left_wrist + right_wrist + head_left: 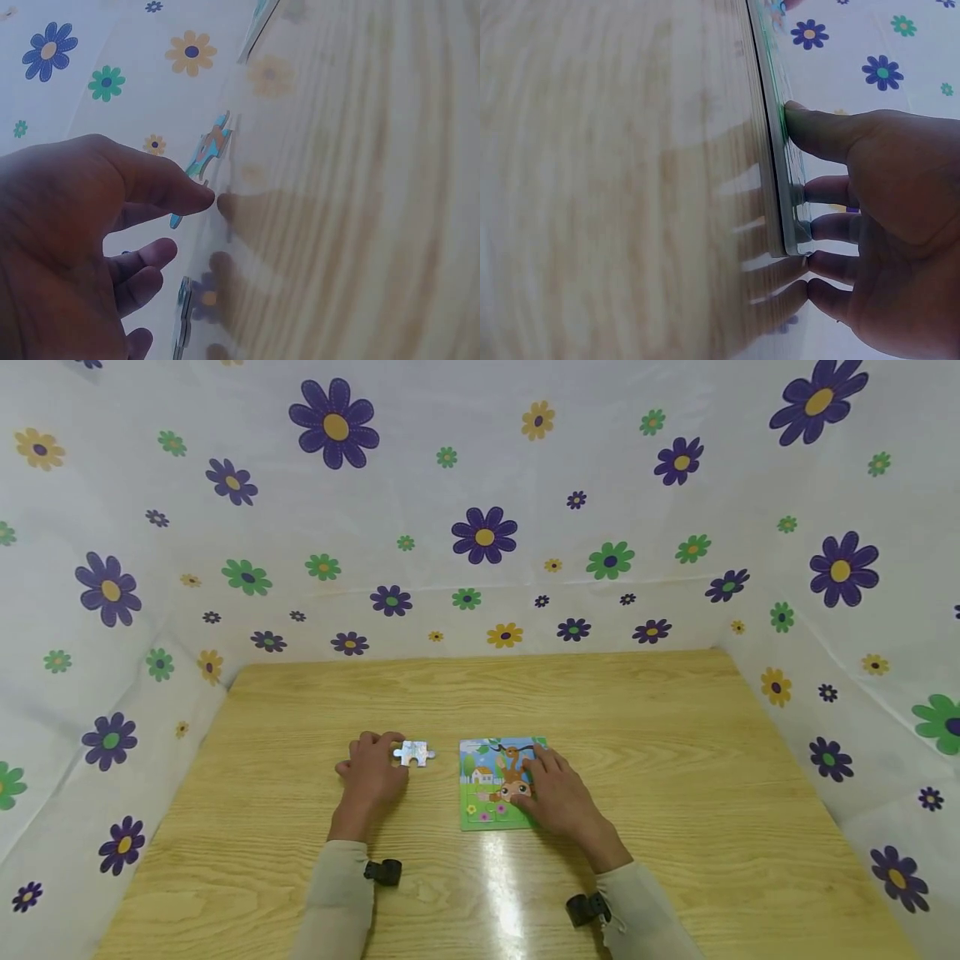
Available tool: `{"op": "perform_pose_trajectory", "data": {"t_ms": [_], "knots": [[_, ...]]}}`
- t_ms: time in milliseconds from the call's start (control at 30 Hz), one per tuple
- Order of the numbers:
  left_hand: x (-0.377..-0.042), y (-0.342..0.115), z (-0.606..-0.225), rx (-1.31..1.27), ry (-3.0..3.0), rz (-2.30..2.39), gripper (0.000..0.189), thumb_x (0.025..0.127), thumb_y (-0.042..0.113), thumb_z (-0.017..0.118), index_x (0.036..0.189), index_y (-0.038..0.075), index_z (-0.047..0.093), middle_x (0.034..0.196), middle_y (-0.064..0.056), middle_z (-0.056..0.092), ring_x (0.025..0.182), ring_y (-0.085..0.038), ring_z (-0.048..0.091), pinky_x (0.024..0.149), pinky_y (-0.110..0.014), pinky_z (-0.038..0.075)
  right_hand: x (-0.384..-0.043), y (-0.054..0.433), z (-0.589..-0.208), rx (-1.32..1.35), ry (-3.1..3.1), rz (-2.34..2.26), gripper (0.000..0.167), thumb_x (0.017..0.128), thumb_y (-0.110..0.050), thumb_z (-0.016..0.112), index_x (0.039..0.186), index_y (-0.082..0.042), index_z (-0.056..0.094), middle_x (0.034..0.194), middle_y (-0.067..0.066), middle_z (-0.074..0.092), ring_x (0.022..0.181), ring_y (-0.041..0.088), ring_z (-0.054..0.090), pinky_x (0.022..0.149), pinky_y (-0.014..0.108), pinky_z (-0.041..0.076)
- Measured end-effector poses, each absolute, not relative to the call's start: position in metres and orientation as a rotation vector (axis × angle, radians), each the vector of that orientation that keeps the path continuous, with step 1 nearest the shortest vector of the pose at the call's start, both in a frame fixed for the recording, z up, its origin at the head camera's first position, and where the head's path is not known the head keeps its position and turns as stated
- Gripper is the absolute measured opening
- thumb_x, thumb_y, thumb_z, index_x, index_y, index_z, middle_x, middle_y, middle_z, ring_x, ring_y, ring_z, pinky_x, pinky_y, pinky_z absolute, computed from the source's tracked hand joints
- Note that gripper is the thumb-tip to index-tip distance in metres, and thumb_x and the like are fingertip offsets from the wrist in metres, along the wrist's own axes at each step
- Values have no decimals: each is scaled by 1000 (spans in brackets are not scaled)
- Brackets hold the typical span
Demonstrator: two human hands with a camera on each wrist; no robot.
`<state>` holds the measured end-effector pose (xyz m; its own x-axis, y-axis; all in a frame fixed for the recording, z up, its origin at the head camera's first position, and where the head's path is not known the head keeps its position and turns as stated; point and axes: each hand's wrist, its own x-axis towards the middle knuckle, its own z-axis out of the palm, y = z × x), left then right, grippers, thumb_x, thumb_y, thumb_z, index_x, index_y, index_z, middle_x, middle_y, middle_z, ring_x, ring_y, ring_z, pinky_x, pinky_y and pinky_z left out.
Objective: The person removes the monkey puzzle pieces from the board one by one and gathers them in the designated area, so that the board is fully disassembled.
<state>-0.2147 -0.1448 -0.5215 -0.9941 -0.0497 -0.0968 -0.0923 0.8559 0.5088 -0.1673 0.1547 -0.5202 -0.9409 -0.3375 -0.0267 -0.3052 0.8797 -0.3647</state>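
One pale jigsaw piece [414,751], pinched by left hand [371,770] | right hand [561,793]: relaxed fingers on green-edged puzzle [491,783] | brown monkey [514,789], white house [482,776]

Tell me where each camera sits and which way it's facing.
Head: worn on the head, facing forward and down at the table and puzzle; left hand, right hand and sleeves show.
Left wrist: worn there, facing low across the table toward loose pieces and flowered cloth; left hand shows.
Right wrist: worn there, facing low along the puzzle's edge; right hand shows at right.
Shared: head and right wrist both show the puzzle and right hand.
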Motion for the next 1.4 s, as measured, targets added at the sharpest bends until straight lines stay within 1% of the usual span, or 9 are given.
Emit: {"op": "perform_pose_trajectory", "data": {"t_ms": [200, 467, 767, 900, 1000, 1133, 1300, 1400], "knots": [[-215, -154, -520, -132, 2931, 791, 48, 82, 15, 61, 130, 20, 57, 133, -18, 43, 121, -40, 34, 89, -65, 24, -167, 154, -521, -491, 2956, -554, 52, 91, -38, 65, 128, -4, 54, 150, 25, 35, 140, 44, 33, 113, 54, 29], [-218, -166, -522, -128, 2890, 778, 49, 84, 17, 60, 132, 20, 55, 136, -17, 40, 120, -39, 33, 84, -60, 25, -167, 153, -520, -501, 2958, -551, 54, 91, -37, 65, 131, -3, 53, 150, 25, 35, 139, 45, 33, 112, 54, 30], [-217, -172, -518, -117, 2846, 799, 56, 80, 12, 55, 136, 16, 52, 140, -20, 35, 121, -41, 30, 82, -59, 23, -168, 153, -522, -500, 2961, -543, 55, 92, -39, 64, 132, -4, 52, 151, 24, 35, 139, 45, 33, 112, 54, 31], [-216, -168, -519, -114, 2862, 821, 58, 80, 14, 55, 138, 15, 49, 141, -18, 36, 123, -40, 32, 84, -61, 26, -167, 153, -521, -481, 2954, -544, 55, 92, -40, 64, 132, -5, 53, 152, 24, 34, 140, 44, 33, 112, 54, 31], [-214, -161, -520, -89, 2888, 860, 54, 84, 19, 57, 138, 14, 49, 142, -16, 39, 126, -40, 35, 91, -65, 28, -166, 153, -519, -472, 2957, -542, 54, 91, -39, 65, 131, -5, 53, 152, 24, 34, 139, 45, 34, 111, 55, 32], [-212, -148, -519, -49, 2920, 909, 49, 88, 24, 58, 136, 14, 51, 141, -14, 43, 127, -39, 38, 98, -67, 27, -166, 153, -517, -460, 2960, -529, 54, 91, -38, 65, 132, -5, 53, 152, 24, 34, 139, 45, 33, 112, 54, 31], [-207, -130, -520, 13, 2969, 900, 45, 88, 21, 60, 132, 14, 55, 138, -13, 49, 123, -38, 44, 98, -65, 30, -166, 153, -517, -440, 2949, -577, 51, 92, -38, 65, 129, -6, 54, 152, 24, 32, 141, 43, 31, 113, 53, 30], [-203, -120, -522, 57, 2993, 865, 43, 87, 20, 61, 130, 13, 56, 136, -13, 52, 121, -38, 47, 99, -64, 31, -165, 153, -518, -428, 2935, -612, 50, 91, -37, 65, 129, -7, 54, 152, 23, 32, 141, 43, 30, 110, 55, 33]]}}
